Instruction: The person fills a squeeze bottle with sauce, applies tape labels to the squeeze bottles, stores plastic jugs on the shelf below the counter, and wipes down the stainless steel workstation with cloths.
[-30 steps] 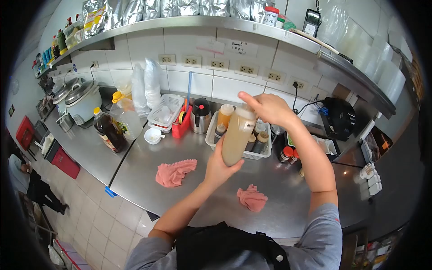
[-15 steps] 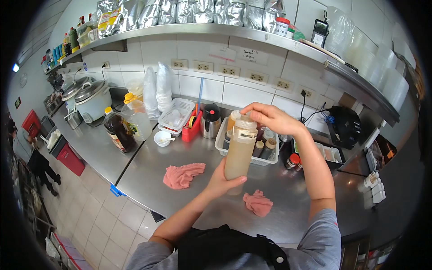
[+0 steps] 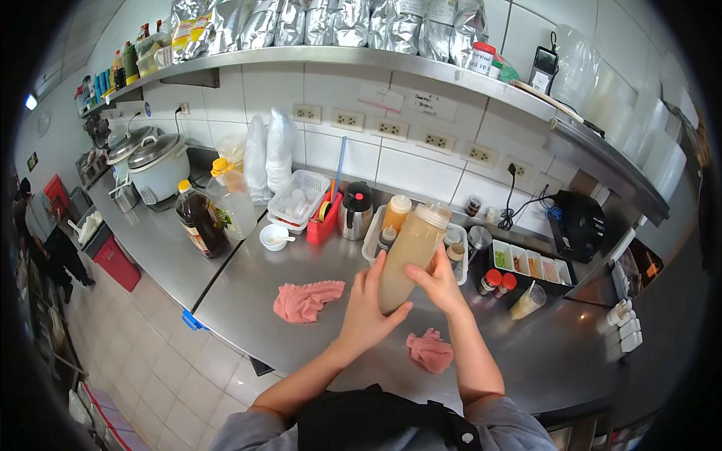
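Note:
A large clear bottle [image 3: 410, 259] of cloudy beige liquid is tilted, its top leaning to the right. My left hand [image 3: 367, 307] wraps round its lower left side. On its right side, my right hand [image 3: 440, 282] grips it with the thumb across the front. Behind the bottle stands a white basket [image 3: 371, 244] with an orange-filled bottle [image 3: 396, 213] and several dark-filled ones. One pink cloth [image 3: 307, 301] lies on the steel table [image 3: 301, 346] left of my hands, and another pink cloth [image 3: 429, 351] lies just below them.
A thermos jug [image 3: 355, 212], red holder [image 3: 322, 225] and small white bowl [image 3: 275, 237] stand left of the basket. To the right are red-lidded jars [image 3: 490, 280], a cup [image 3: 528, 301] and a divided tray [image 3: 530, 263]. A steel shelf [image 3: 338, 55] hangs above. A person [image 3: 56, 237] stands far left.
My right hand has come down from the bottle's top to its side. The bottle has gone from nearly upright to tilted right. The view has shifted slightly, and the far person has moved.

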{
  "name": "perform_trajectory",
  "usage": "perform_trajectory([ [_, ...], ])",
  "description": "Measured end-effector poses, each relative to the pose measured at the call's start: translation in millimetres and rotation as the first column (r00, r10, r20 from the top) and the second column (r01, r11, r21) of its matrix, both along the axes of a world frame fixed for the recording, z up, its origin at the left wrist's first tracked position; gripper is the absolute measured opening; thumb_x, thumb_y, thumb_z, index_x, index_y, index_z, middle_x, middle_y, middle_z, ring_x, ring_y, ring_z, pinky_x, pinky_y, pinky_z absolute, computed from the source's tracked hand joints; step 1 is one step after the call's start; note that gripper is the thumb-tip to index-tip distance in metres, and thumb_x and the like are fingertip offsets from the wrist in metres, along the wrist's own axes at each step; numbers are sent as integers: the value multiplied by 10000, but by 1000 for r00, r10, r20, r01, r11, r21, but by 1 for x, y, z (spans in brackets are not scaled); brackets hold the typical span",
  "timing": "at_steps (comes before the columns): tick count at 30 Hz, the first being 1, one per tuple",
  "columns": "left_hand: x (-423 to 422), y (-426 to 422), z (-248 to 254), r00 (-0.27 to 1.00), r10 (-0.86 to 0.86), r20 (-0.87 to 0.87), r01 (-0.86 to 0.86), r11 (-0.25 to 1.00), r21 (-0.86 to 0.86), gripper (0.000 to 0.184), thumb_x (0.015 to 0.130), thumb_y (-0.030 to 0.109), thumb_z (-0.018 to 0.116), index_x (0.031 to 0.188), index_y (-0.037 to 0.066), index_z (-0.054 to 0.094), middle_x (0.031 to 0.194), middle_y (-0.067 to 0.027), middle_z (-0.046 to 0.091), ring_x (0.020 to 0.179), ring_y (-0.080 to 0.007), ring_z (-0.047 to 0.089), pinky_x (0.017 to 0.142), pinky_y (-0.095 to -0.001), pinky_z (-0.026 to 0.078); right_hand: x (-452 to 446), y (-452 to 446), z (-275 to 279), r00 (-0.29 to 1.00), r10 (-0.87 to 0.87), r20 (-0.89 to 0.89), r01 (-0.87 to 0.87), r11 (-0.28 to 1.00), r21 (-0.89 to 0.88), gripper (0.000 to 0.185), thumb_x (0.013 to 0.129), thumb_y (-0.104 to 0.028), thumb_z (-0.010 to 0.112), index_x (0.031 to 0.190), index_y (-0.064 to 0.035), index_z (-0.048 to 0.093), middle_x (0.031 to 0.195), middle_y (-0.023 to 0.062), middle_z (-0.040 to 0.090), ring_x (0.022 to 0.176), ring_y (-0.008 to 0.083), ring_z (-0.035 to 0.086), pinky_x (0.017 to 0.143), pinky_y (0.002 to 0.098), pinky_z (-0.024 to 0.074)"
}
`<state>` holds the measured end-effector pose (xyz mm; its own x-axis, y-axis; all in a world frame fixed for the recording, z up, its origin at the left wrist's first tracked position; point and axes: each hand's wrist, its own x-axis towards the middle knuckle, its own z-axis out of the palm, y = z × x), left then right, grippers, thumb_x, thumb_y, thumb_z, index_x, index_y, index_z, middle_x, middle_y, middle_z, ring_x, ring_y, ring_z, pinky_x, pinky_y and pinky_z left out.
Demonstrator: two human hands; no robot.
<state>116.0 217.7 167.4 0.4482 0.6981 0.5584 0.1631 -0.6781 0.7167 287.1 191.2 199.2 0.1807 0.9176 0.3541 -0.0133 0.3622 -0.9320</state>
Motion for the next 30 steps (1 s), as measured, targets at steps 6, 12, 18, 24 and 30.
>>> perform_trajectory([
  [6, -4, -6, 12, 950, -221, 219, 282, 911, -302, 1041, 750, 244, 780, 1541, 68, 127, 1393, -208, 499, 1234, -306, 554, 983, -369, 455, -6, -13, 7, 942, -242, 234, 238, 970, 44, 600, 858, -54, 696, 1388, -37, 415, 1185, 100, 562, 1020, 131, 572, 781, 276, 520],
  [12, -2, -12, 7, 982, -117, 150, 142, 975, -173, 1027, 748, 239, 781, 1541, 79, 149, 1401, -216, 478, 1229, -334, 545, 970, -380, 462, -13, -31, 41, 600, -715, 358, 554, 695, 458, 248, 834, -46, 716, 1080, -29, 693, 974, 76, 582, 799, 148, 571, 691, 258, 516],
  [18, 1, -18, 5, 998, -7, 58, 11, 997, -73, 1025, 737, 252, 789, 1539, 95, 170, 1264, -199, 546, 1124, -356, 584, 899, -406, 493, -21, -34, 43, 507, -777, 373, 605, 629, 489, 181, 804, -49, 750, 979, -16, 718, 902, 75, 610, 758, 156, 608, 663, 269, 521],
  [24, 0, -16, 2, 995, 82, -48, -81, 996, 29, 1021, 737, 276, 785, 1543, 128, 175, 1073, -170, 570, 932, -356, 621, 720, -419, 523, -20, -33, 43, 512, -787, 345, 620, 616, 486, 117, 806, -36, 742, 911, -1, 703, 876, 81, 623, 706, 160, 619, 645, 277, 522],
  [30, -2, -18, 4, 995, 67, -80, -69, 997, -24, 1036, 732, 263, 788, 1541, 111, 160, 1159, -188, 566, 983, -370, 623, 769, -418, 529, -16, -30, 37, 584, -721, 372, 611, 693, 384, 89, 847, -22, 685, 913, 17, 639, 848, 68, 614, 674, 126, 591, 618, 254, 489],
])
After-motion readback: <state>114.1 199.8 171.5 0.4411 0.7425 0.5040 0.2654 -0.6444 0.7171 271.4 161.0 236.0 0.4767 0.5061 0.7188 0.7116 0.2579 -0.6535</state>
